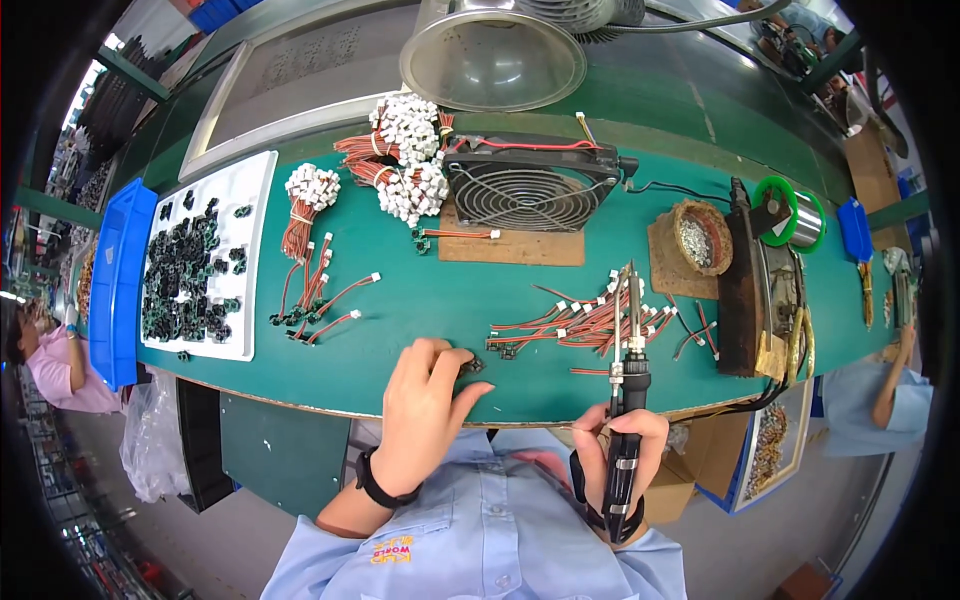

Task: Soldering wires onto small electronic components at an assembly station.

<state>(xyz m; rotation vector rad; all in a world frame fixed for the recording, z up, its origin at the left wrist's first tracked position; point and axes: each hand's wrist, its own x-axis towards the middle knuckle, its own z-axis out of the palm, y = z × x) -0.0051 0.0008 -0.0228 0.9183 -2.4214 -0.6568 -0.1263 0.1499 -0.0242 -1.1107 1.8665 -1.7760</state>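
My left hand (422, 392) is bent over the table's near edge, thumb and fingers around a small dark circuit board (472, 367). In my right hand (640, 440) is a black soldering iron (634, 385), held upright with its metal tip pointing away from me. A thin metal guide runs alongside the tip. Beyond the iron lies a pile of red-and-black wire leads (600, 322) with white connectors. Left of these, several leads joined to small boards (315, 312) are spread out. A white tray (262, 215) holds many loose dark boards.
Bundled leads (405, 190) lie at the back beside a black fan (530, 190) with a wire guard. To the right are a round tip-cleaning pot (700, 240), an iron stand (740, 300) and a green solder spool (795, 215). A blue bin (118, 285) borders the left. Other people sit at both sides.
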